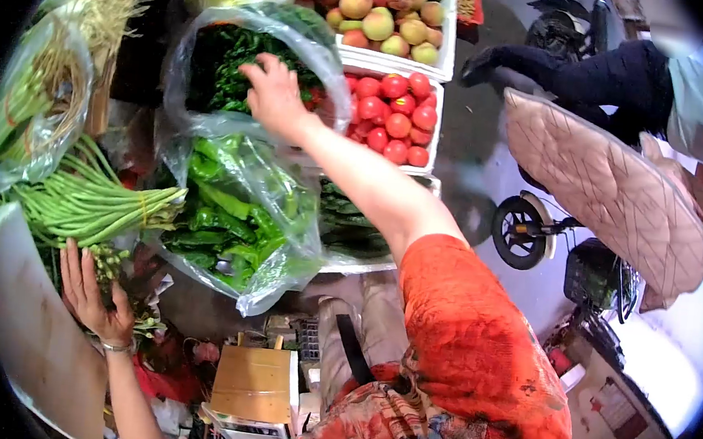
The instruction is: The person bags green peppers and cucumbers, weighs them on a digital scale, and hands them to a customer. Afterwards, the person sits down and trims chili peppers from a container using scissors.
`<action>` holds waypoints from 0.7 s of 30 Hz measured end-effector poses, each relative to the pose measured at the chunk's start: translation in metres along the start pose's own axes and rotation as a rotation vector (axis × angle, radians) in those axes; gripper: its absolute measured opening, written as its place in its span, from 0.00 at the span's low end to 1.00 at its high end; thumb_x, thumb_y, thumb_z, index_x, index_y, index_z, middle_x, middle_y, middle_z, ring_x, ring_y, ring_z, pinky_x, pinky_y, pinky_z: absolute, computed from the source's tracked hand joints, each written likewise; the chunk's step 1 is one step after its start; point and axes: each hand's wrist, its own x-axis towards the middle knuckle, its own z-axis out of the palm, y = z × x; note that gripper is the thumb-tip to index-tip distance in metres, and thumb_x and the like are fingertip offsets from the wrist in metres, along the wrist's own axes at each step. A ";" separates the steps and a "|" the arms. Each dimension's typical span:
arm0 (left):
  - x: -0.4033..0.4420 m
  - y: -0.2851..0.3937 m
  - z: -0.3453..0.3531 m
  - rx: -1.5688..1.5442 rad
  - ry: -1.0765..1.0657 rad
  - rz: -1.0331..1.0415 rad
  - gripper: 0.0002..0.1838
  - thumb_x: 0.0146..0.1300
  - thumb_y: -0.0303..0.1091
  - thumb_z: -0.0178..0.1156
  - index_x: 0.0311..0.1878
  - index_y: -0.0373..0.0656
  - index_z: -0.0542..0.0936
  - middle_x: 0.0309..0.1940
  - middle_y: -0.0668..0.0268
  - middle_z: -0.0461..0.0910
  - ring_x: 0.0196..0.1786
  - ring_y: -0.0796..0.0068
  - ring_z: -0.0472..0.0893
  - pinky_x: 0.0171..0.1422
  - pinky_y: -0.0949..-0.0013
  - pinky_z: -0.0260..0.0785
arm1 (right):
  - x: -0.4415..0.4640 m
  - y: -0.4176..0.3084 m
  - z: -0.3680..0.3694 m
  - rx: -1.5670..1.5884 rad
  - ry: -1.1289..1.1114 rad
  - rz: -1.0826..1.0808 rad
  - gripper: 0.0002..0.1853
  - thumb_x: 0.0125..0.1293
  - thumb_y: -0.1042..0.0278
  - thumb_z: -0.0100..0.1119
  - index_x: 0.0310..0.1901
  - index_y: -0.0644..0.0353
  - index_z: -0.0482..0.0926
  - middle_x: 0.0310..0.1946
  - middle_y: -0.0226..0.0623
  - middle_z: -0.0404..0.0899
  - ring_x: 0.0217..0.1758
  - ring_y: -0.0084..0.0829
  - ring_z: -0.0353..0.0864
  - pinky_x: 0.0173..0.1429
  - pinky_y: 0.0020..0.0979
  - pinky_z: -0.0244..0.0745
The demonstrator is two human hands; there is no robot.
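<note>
Head view: at the far left, a pale panel [41, 335] stands near eight o'clock. A bundle of long green beans [93, 199] lies at nine o'clock. Just below it is the left hand [98, 292], its fingers straight and slightly parted beside a budded green bunch [110, 265]; whether they press on it cannot be told. Further right, small dark green vegetables [219, 60] fill a clear plastic bag [182, 82] between ten and eleven o'clock. Larger green peppers [224, 218] sit bagged toward nine, nearer the middle. At eleven o'clock the right hand [277, 98] reaches into the upper bag, fingers loosely spread over the vegetables; contact at the tips is unclear. Peaches [379, 24] fill a white box at twelve, and red tomatoes [396, 120] another just below. A quilted pink cover [610, 190] hangs near three o'clock, with a person's dark-trousered leg [594, 78] at two.
</note>
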 end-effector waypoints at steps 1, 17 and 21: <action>0.000 0.000 0.000 -0.008 0.010 0.012 0.26 0.64 0.34 0.50 0.65 0.37 0.69 0.66 0.48 0.67 0.68 0.43 0.64 0.71 0.51 0.55 | -0.014 -0.006 -0.011 0.061 0.028 -0.028 0.22 0.53 0.74 0.55 0.53 0.55 0.75 0.55 0.50 0.68 0.59 0.50 0.67 0.60 0.46 0.64; -0.007 0.002 -0.001 0.019 0.103 -0.003 0.26 0.64 0.39 0.50 0.66 0.42 0.70 0.68 0.56 0.66 0.70 0.51 0.64 0.70 0.54 0.56 | -0.396 -0.011 -0.212 -0.191 -0.816 0.805 0.22 0.56 0.66 0.54 0.54 0.55 0.76 0.52 0.52 0.73 0.56 0.51 0.73 0.60 0.45 0.70; -0.011 0.001 -0.004 -0.005 0.068 -0.054 0.33 0.54 0.31 0.54 0.67 0.46 0.68 0.70 0.58 0.62 0.72 0.50 0.60 0.73 0.53 0.53 | -0.456 -0.059 -0.241 -0.200 -1.157 0.924 0.17 0.56 0.60 0.53 0.44 0.55 0.83 0.43 0.50 0.81 0.47 0.45 0.81 0.52 0.45 0.76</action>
